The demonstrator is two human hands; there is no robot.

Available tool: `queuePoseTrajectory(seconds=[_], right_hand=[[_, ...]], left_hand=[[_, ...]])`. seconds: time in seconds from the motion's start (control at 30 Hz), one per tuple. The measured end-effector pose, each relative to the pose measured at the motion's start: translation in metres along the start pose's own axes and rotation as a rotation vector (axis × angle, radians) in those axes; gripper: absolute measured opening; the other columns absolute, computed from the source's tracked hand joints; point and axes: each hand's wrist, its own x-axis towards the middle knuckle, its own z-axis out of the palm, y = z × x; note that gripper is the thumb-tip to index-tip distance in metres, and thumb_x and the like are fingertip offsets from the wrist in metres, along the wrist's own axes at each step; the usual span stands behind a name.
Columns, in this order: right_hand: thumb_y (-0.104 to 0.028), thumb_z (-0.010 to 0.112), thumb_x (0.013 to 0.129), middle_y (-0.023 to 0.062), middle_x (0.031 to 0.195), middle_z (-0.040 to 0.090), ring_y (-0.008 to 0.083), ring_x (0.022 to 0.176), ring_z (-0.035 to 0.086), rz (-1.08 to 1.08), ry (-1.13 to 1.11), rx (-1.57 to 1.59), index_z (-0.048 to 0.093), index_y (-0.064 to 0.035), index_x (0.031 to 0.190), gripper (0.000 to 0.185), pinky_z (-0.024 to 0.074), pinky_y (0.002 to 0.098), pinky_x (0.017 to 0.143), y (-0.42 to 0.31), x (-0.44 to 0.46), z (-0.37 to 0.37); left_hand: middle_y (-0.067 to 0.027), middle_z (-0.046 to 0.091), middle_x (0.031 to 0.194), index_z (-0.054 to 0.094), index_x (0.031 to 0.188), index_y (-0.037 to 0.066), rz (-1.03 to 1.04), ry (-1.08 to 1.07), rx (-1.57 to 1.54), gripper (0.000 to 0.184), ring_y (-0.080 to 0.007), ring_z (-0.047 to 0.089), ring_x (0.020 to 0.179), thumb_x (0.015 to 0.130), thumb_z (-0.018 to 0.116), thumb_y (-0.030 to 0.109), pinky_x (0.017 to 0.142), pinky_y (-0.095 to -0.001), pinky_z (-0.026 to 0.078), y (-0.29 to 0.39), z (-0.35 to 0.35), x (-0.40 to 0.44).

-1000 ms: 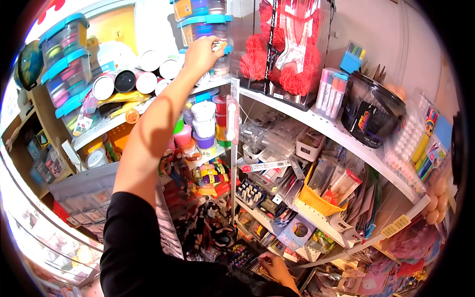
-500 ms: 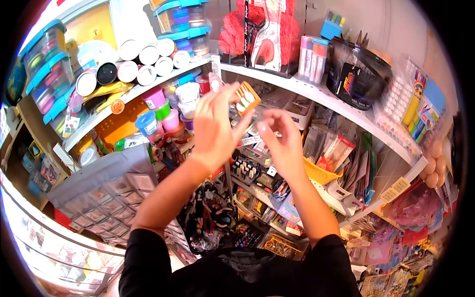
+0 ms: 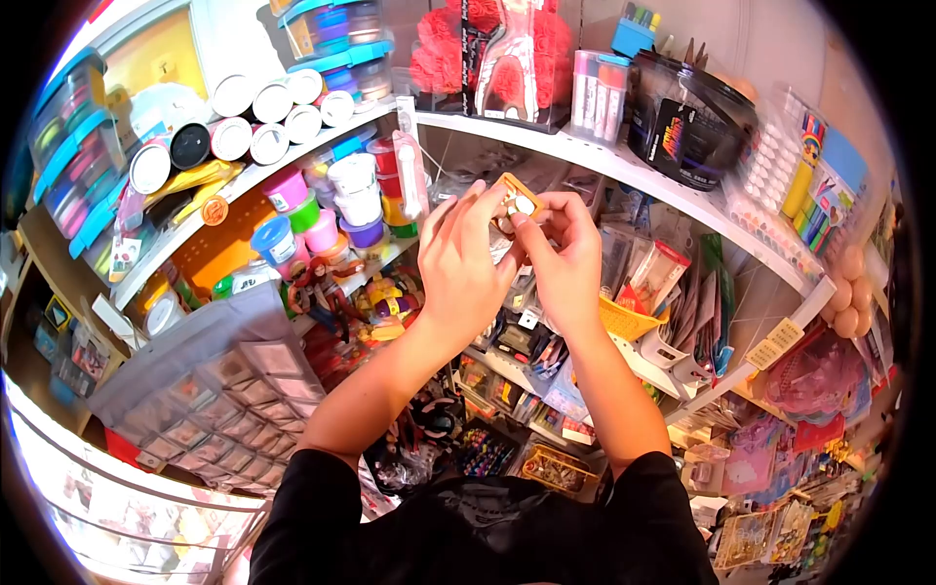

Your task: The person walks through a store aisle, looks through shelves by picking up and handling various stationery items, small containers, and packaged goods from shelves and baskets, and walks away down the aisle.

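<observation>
A small orange-rimmed tray (image 3: 509, 183) with white and brown pieces in it is raised before the shelves, tilted, its kind too small to make out. My left hand (image 3: 456, 258) grips the tray from the left, fingers bent behind its edge. On the other side, my right hand (image 3: 565, 258) is closed at the tray's lower right, with the thumb on a white piece. The fingers cover much of the tray's lower part.
A white upper shelf (image 3: 585, 151) curves behind the hands, bearing a black bucket (image 3: 687, 122) and marker packs (image 3: 598, 97). Colourful lidded tubs (image 3: 356, 190) stand at left, near a grey pocket organiser (image 3: 195, 356). A yellow basket (image 3: 629, 317) sits right of my right forearm.
My right hand has come up to the tray and now touches it; before, it was apart. The tray has moved slightly right, and my left hand has shifted right with it.
</observation>
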Motion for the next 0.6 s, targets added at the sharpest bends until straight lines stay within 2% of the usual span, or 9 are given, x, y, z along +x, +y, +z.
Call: queuePoseTrajectory(seconds=[0.23,0.27,0.3,0.37,0.47,0.53,0.6], right_hand=[[-0.006,0.068,0.086,0.0033,0.081,0.064,0.0065,0.069,0.058,0.078,-0.011,0.023,0.057,-0.0011,0.098,0.017,0.0468,0.0240,0.059,-0.002,0.014,-0.020],[-0.006,0.068,0.086,0.0033,0.081,0.064,0.0067,0.068,0.058,0.075,-0.011,0.001,0.057,-0.0010,0.098,0.017,0.0468,0.0237,0.059,-0.004,0.015,-0.020],[-0.006,0.068,0.086,0.0032,0.081,0.064,0.0068,0.068,0.058,0.072,-0.013,-0.020,0.056,-0.0008,0.098,0.017,0.0468,0.0235,0.059,-0.005,0.016,-0.021],[-0.007,0.069,0.085,0.0046,0.083,0.066,0.0073,0.069,0.059,0.039,-0.024,-0.076,0.057,-0.0005,0.099,0.020,0.0475,0.0237,0.060,-0.001,0.018,-0.024],[-0.010,0.071,0.084,0.0070,0.086,0.068,0.0081,0.070,0.060,-0.077,-0.020,-0.219,0.057,-0.0005,0.101,0.024,0.0483,0.0245,0.061,-0.005,0.017,-0.022],[-0.015,0.071,0.084,0.0094,0.091,0.069,0.0108,0.071,0.062,-0.070,-0.012,-0.394,0.057,-0.0008,0.103,0.027,0.0494,0.0263,0.061,-0.014,0.014,-0.021],[-0.018,0.071,0.085,0.0101,0.091,0.069,0.0129,0.070,0.063,-0.106,-0.007,-0.427,0.057,-0.0012,0.105,0.029,0.0495,0.0279,0.061,-0.015,0.015,-0.023]], left_hand=[[-0.0165,0.060,0.113,0.051,0.121,0.003,-0.137,0.075,-0.035,0.065,-0.0338,0.060,0.102,0.065,0.084,0.014,0.093,-0.0467,0.044,0.012,0.005,0.013],[-0.0171,0.057,0.112,0.051,0.121,0.001,-0.229,0.033,-0.078,0.068,-0.0346,0.058,0.102,0.064,0.085,0.017,0.090,-0.0456,0.046,0.011,0.007,0.015],[-0.0171,0.057,0.112,0.051,0.121,0.001,-0.230,0.034,-0.080,0.068,-0.0346,0.058,0.102,0.064,0.085,0.017,0.090,-0.0456,0.046,0.010,0.008,0.017],[-0.0128,0.060,0.104,0.054,0.121,0.001,-0.331,-0.094,-0.133,0.065,-0.0290,0.061,0.094,0.067,0.085,0.017,0.081,-0.0400,0.050,0.007,0.010,0.022],[-0.0119,0.062,0.098,0.060,0.117,0.000,-0.335,-0.171,-0.163,0.059,-0.0265,0.063,0.090,0.066,0.086,0.019,0.077,-0.0378,0.051,0.003,0.017,0.022],[-0.0124,0.063,0.099,0.061,0.115,0.001,-0.363,-0.181,-0.188,0.056,-0.0285,0.064,0.090,0.067,0.084,0.018,0.078,-0.0393,0.052,0.003,0.021,0.022],[-0.0129,0.063,0.100,0.061,0.113,0.002,-0.387,-0.191,-0.215,0.052,-0.0305,0.064,0.090,0.068,0.083,0.018,0.080,-0.0407,0.052,0.000,0.028,0.023]])
